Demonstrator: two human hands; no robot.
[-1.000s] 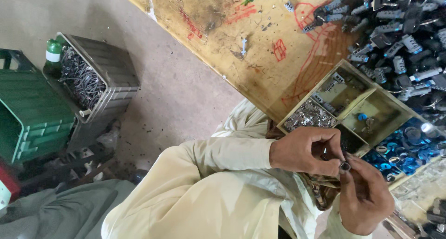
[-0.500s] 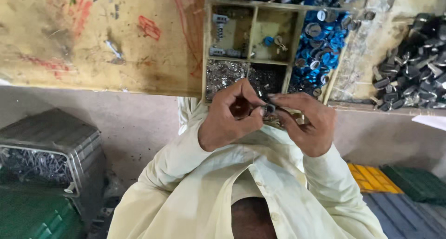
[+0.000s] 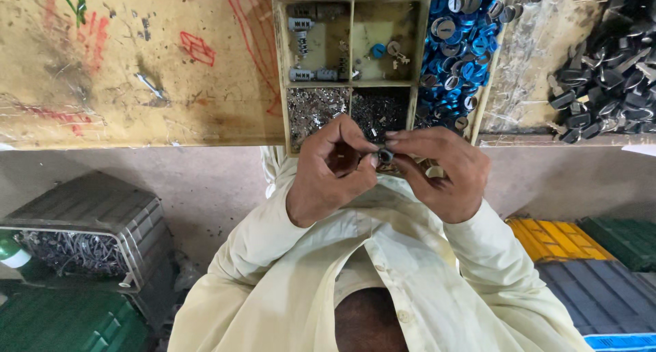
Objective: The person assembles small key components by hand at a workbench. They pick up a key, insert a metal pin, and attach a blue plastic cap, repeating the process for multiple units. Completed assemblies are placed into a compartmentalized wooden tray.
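Both my hands meet in front of my chest, just below the workbench edge. My left hand (image 3: 331,171) and my right hand (image 3: 441,174) pinch one small dark metal cylinder part (image 3: 385,155) between their fingertips. Directly above them sits a wooden compartment tray (image 3: 352,41); it holds small silver cylinders, tiny metal bits in the near cells, and blue round caps (image 3: 459,58) in the right cell. Cream sleeves cover both forearms.
A paint-marked wooden workbench (image 3: 137,72) spans the top. A heap of dark metal parts (image 3: 608,78) lies at its right end. On the floor a grey crate of metal pieces (image 3: 82,236) stands at left, with yellow, green and grey crates (image 3: 588,256) at right.
The view has swung so the bench now runs straight across the top. My hands stay together on the small part, now lying a little lower and centred under the tray.
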